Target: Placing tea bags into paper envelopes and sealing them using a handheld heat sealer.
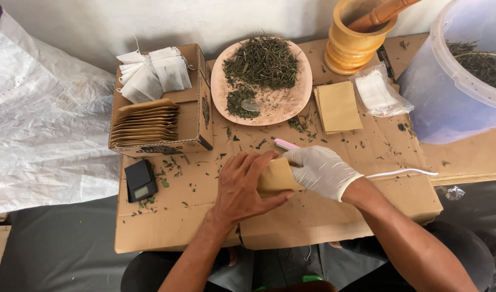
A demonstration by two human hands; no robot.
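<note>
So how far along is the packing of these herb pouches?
Done: filled brown pouches and tea bags stand in the cardboard box. In hand: left hand and gloved right hand press one brown pouch. Left: empty pouches, dried herbs on the plate.

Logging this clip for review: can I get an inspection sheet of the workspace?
Surface: cardboard sheet strewn with dried leaf bits.
Job's things: brown paper pouch held between both hands; pink sealer behind it.
Clutter: plate of dried herbs with spoon, cardboard box of tea filter bags and pouches, pouch stack, black pocket scale, wooden mortar.
Grippers: bare left hand and gloved right hand both grip the pouch.
Cables: white cord.
Surroundings: plastic bucket, white sacking.
</note>
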